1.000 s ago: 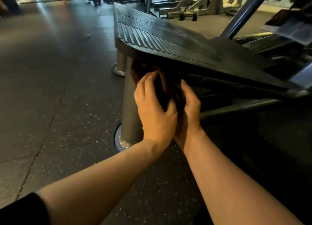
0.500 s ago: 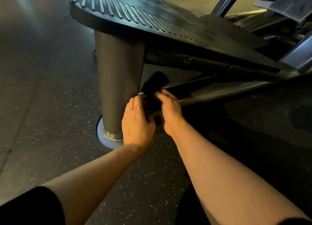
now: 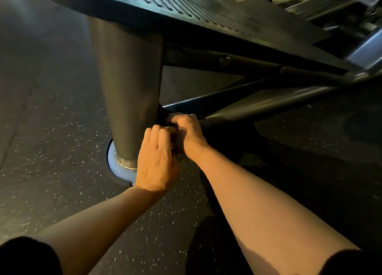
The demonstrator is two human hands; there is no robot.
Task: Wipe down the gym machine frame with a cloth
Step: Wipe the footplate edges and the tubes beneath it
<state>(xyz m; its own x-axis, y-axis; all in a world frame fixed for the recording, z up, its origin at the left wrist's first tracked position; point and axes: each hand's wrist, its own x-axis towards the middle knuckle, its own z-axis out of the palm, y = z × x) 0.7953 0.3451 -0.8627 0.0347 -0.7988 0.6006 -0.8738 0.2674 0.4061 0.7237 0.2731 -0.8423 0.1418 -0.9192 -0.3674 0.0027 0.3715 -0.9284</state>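
Note:
The gym machine has a thick grey round leg (image 3: 128,78) under a ribbed black footplate (image 3: 165,4). Low grey frame bars (image 3: 258,105) run right from the leg. Both my hands sit low beside the leg, at the joint with the bars. My left hand (image 3: 157,161) and my right hand (image 3: 188,132) have curled fingers around a dark cloth (image 3: 165,115). Only a small dark bit of the cloth shows between and above the fingers; the rest is hidden.
The leg ends in a pale round foot (image 3: 122,167) on the dark speckled rubber floor (image 3: 51,150). A bolt (image 3: 225,60) sticks out of the upper cross bar. More frame tubes (image 3: 363,47) rise at the far right. The footplate overhangs the hands.
Both hands with the cloth have moved down the leg, from just under the footplate to the low joint near the foot. The view has dropped closer to the leg.

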